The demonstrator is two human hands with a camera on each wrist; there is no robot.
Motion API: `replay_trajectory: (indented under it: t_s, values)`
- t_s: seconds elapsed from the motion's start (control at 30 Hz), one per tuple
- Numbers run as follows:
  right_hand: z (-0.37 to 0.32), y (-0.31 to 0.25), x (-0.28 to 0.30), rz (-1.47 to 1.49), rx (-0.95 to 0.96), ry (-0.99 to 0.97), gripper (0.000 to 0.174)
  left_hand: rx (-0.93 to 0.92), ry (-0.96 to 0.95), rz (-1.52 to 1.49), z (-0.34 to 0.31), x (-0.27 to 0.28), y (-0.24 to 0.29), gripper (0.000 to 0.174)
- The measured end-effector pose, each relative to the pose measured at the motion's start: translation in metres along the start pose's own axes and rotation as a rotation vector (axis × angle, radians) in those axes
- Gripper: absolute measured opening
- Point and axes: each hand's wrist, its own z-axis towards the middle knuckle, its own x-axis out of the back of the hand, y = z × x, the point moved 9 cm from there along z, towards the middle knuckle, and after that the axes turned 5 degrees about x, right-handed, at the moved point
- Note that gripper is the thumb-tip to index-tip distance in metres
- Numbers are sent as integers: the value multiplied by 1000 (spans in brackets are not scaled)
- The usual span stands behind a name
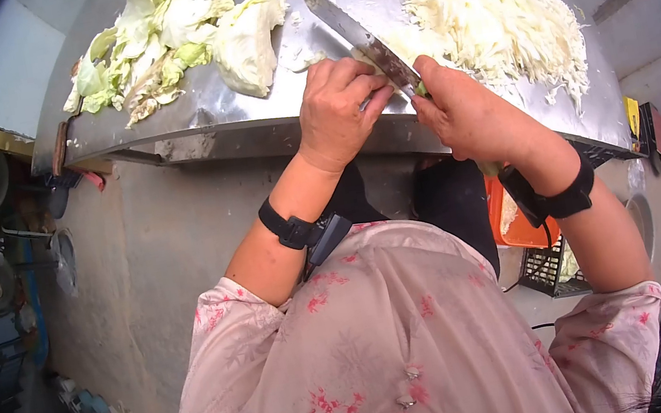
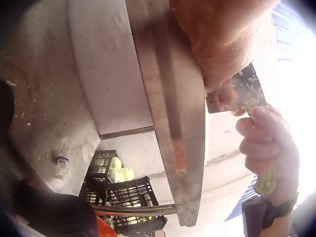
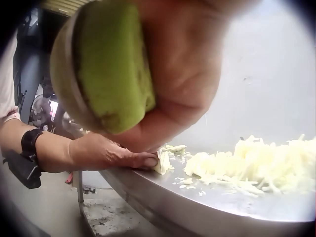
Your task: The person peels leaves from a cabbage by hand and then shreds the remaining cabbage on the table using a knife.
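My right hand grips a broad kitchen knife by its green handle. The blade points away over the metal table, slanting to the left. Beside the blade, at the near edge, my left hand pinches a small pale piece of cabbage against the tabletop. Its curled fingers are close to the knife's side, and the piece is mostly hidden in the head view. To the right lies a heap of shredded cabbage. A cut cabbage wedge sits left of the knife.
Loose cabbage leaves are piled at the table's left. The metal table has a raised front rim. Beneath are black crates with whole cabbages, an orange container and a plastic bottle on the floor.
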Motion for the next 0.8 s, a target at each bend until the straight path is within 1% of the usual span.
replay_trajectory:
  t_s: [0.03,0.07,0.17,0.2,0.3,0.4,0.5,0.53,0.73,0.8]
  values:
    - [7,4,0,27,-45,-36,21,-6,-6,-1,0,0,0,14]
    - [18,7,0,-61,69,-16,23,-13,-13,-5,0,-1,-1,14]
    - [32,24,2,162,-91,-15,25,4,-22,-17,-1,-3,0,13]
    - [32,27,2,186,-87,-5,24,14,-16,-15,0,-1,-1,13]
    - [23,35,3,278,-53,105,22,22,-3,-42,-1,4,0,14]
    - [9,40,-2,370,-59,191,21,22,-3,-73,-2,4,-4,15]
    - [-6,36,-3,278,2,240,22,5,5,-75,-4,4,-6,16]
    - [-13,26,3,148,137,337,23,-2,11,-69,-4,3,-6,16]
    - [-27,6,4,74,120,268,20,-18,27,-60,-4,2,-5,14]
    - [-25,6,1,61,155,259,20,-19,24,-55,-4,2,-5,14]
